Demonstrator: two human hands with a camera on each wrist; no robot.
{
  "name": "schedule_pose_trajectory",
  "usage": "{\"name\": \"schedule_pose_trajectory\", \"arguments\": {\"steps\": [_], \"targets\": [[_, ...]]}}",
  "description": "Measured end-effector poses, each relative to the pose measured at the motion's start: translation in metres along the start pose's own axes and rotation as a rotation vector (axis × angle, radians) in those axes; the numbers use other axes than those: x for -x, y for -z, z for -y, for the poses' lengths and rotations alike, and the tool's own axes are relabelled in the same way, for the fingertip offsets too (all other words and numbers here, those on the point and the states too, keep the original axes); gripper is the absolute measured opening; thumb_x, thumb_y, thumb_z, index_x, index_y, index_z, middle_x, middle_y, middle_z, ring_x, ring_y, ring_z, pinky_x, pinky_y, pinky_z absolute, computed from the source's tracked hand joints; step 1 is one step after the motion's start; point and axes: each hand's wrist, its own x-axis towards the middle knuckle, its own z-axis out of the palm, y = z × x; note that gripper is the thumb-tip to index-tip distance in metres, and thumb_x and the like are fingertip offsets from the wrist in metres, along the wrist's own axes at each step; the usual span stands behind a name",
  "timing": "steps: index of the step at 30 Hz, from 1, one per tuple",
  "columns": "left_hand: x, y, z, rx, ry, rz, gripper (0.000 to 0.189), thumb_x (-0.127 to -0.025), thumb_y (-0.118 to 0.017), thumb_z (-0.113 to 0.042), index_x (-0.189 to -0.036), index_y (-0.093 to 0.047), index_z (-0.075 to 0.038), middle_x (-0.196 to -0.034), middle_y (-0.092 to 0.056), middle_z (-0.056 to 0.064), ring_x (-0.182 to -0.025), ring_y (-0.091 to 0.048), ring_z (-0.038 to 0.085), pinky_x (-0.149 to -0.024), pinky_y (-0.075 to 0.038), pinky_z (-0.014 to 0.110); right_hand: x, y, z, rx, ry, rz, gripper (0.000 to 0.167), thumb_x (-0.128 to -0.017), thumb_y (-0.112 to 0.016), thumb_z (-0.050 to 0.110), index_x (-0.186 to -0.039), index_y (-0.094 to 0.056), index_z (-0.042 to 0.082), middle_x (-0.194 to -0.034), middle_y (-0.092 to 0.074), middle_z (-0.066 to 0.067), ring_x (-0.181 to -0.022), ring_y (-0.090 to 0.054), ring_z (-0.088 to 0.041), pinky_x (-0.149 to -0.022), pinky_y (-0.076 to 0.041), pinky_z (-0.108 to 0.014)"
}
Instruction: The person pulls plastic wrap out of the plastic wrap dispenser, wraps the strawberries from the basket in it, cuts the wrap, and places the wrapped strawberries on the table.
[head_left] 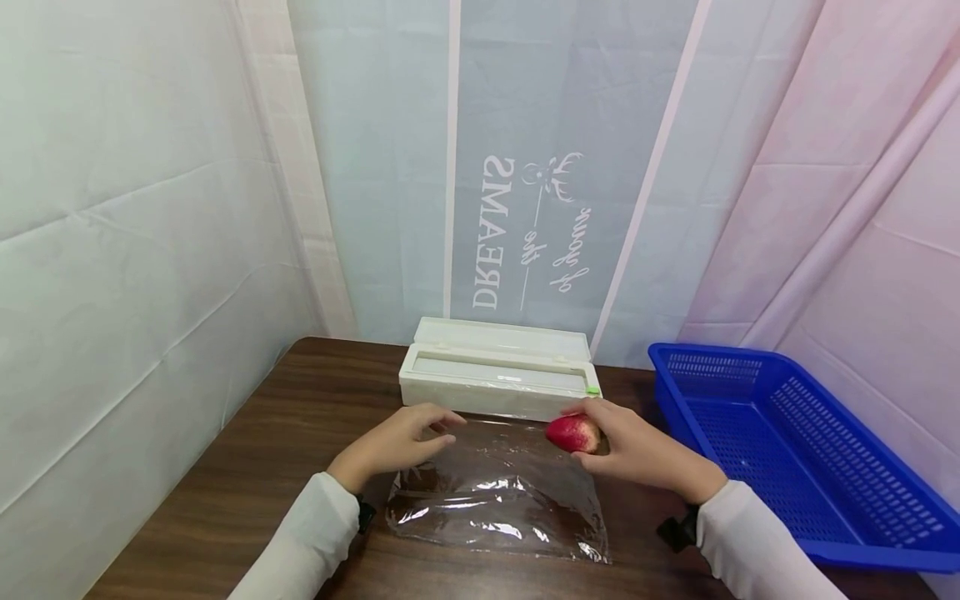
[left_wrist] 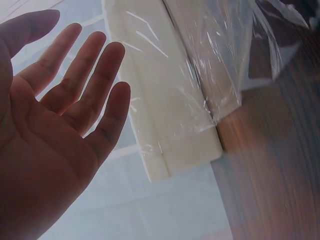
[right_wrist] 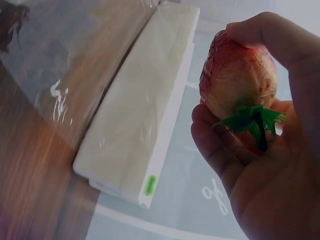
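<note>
My right hand (head_left: 626,442) grips a large strawberry (head_left: 573,433) between thumb and fingers, above the right part of a sheet of cling film (head_left: 495,500). Red at the tip and pale toward the stem, the strawberry shows a green leafy cap (right_wrist: 252,120) in the right wrist view. The film lies on the table, stretching forward from a white cling film dispenser (head_left: 495,396) whose lid (head_left: 502,335) is raised. My left hand (head_left: 401,442) hovers over the film's left side, fingers loosely bent and holding nothing; its palm and spread fingers (left_wrist: 107,95) show in the left wrist view.
A blue plastic basket (head_left: 825,467) with perforated walls stands to the right on the dark wooden table (head_left: 247,467). A small green tab (head_left: 593,391) sits on the dispenser's right end. Cloth curtains (head_left: 390,167) hang behind the table and on both sides.
</note>
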Motion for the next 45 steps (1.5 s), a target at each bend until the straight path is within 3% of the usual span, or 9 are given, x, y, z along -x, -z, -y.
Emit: {"name": "schedule_pose_trajectory", "arguments": {"steps": [13, 20, 30, 39, 45], "targets": [[-0.008, -0.012, -0.007, 0.010, -0.016, 0.020, 0.034, -0.103, -0.060, -0.022, -0.133, -0.061, -0.005, -0.125, -0.063, 0.013, -0.111, -0.063, 0.029, -0.093, -0.052, 0.047, -0.012, -0.027, 0.011, -0.092, 0.038, 0.007, 0.050, -0.081, -0.083, 0.014, -0.124, -0.057, 0.010, -0.110, -0.062, 0.002, -0.091, -0.061, -0.006, -0.074, -0.055, -0.025], [-0.013, -0.018, -0.012, 0.045, -0.019, 0.049, 0.040, -0.101, -0.063, -0.024, -0.135, -0.058, -0.004, -0.130, -0.062, 0.013, -0.113, -0.062, 0.032, -0.094, -0.052, 0.046, -0.018, -0.041, 0.019, -0.130, 0.007, 0.027, 0.051, -0.081, -0.085, 0.017, -0.123, -0.057, 0.010, -0.111, -0.062, 0.001, -0.093, -0.061, -0.007, -0.077, -0.055, -0.026], [-0.022, -0.027, -0.019, 0.083, -0.035, 0.098, 0.047, -0.097, -0.069, -0.031, -0.134, -0.059, -0.005, -0.129, -0.062, 0.009, -0.115, -0.063, 0.026, -0.096, -0.052, 0.041, -0.022, -0.055, 0.029, -0.151, -0.001, 0.044, 0.056, -0.079, -0.088, 0.026, -0.123, -0.057, 0.016, -0.111, -0.062, 0.007, -0.093, -0.062, -0.004, -0.077, -0.055, -0.025], [-0.021, -0.031, -0.026, 0.003, -0.061, 0.121, 0.036, -0.094, -0.073, -0.028, -0.125, -0.066, -0.011, -0.119, -0.068, 0.000, -0.106, -0.067, 0.023, -0.092, -0.054, 0.035, -0.022, -0.065, 0.032, -0.192, -0.007, 0.083, 0.055, -0.083, -0.085, 0.030, -0.127, -0.056, 0.016, -0.116, -0.060, 0.008, -0.098, -0.061, -0.005, -0.079, -0.054, -0.025], [-0.017, -0.032, -0.025, 0.001, -0.006, 0.168, 0.031, -0.091, -0.076, -0.029, -0.118, -0.069, -0.015, -0.111, -0.069, -0.008, -0.101, -0.067, 0.017, -0.088, -0.054, 0.032, -0.019, -0.070, 0.032, -0.204, 0.015, 0.142, 0.054, -0.087, -0.079, 0.022, -0.133, -0.054, 0.011, -0.121, -0.059, 0.005, -0.101, -0.059, -0.006, -0.080, -0.054, -0.025]]}}
